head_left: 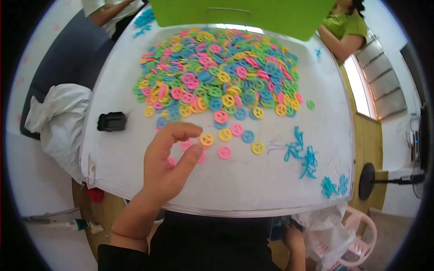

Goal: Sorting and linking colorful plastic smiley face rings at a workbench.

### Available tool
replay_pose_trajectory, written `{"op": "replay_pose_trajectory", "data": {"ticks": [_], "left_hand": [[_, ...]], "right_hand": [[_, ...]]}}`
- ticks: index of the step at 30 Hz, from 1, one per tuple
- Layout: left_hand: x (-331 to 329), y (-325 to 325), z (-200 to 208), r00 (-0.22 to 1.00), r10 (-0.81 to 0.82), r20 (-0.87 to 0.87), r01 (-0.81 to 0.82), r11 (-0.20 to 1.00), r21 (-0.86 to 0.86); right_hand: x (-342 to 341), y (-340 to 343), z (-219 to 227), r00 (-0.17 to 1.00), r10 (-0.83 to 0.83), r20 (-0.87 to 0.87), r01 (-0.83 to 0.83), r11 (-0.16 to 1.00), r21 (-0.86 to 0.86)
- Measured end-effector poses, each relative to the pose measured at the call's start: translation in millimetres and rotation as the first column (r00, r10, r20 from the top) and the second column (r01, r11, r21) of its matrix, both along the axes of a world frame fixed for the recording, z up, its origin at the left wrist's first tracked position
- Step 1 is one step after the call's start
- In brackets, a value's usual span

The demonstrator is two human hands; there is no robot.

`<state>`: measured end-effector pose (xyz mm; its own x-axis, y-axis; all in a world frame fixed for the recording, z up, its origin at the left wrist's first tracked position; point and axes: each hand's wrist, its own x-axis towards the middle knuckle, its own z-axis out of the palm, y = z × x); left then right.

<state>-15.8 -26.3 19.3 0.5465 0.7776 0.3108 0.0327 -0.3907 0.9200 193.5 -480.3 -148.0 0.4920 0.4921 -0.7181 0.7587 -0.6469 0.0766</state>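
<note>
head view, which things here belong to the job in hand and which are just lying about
Likely part of the work:
left hand, fingertips beside a yellow disc
other loose discs
big pile of coloured discs

Probably just lying about:
small black tray
crumpled white sheet
pink chair
teal pieces, untouched, though these could belong

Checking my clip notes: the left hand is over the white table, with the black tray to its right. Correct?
Not quite. The head view shows the black tray to the left of the left hand, not the right; the hand is indeed over the white table.
</note>
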Motion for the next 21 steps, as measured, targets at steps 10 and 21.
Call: {"op": "replay_pose_trajectory", "data": {"ticks": [10, 21], "left_hand": [[10.9, 188.7, -48.5, 0.631, 0.651, -0.422, -0.241, 0.682, 0.691], [4.2, 246.1, -74.6, 0.666, 0.574, -0.477, -0.438, 0.818, 0.373]], "right_hand": [[23.8, 217.7, 182.0, 0.951, 0.243, -0.194, 0.053, 0.488, 0.871], [107.2, 434.7, 118.0, 0.951, 0.046, 0.306, -0.310, 0.136, 0.941]]}}
